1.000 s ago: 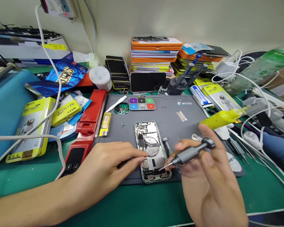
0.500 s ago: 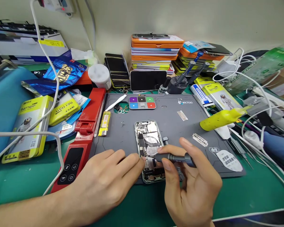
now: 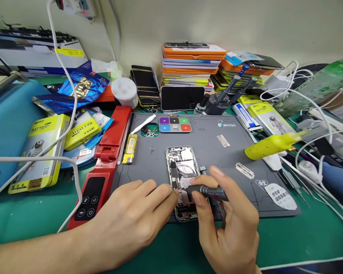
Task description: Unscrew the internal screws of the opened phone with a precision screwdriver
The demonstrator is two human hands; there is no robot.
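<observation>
An opened phone [image 3: 185, 165] lies in the middle of the grey mat, its circuit boards and inner parts bare. My left hand [image 3: 143, 213] is closed at the phone's left edge, fingertips pressed together against the frame; its thumb is hidden. Between thumb and fingers, my right hand [image 3: 228, 217] grips a dark screwdriver [image 3: 207, 191], held almost level. Its tip points left into the phone, close to my left fingertips, and whether it touches a screw cannot be made out. A small grey part [image 3: 202, 168] sits by the phone's right side.
Around the mat [image 3: 148, 163] are a yellow-wrapped battery [image 3: 130, 149], a razor blade [image 3: 245, 171], a yellow bottle [image 3: 270, 145] and a coloured screw tray [image 3: 175, 124]. A red folding device [image 3: 94, 194] stands left. White cables [image 3: 74, 179] cross the left side. Screwdrivers [image 3: 231, 85] stand behind.
The view has shifted slightly, so the scene sits further right. My right hand and the screwdriver have moved a little left relative to the phone. My left hand keeps its place.
</observation>
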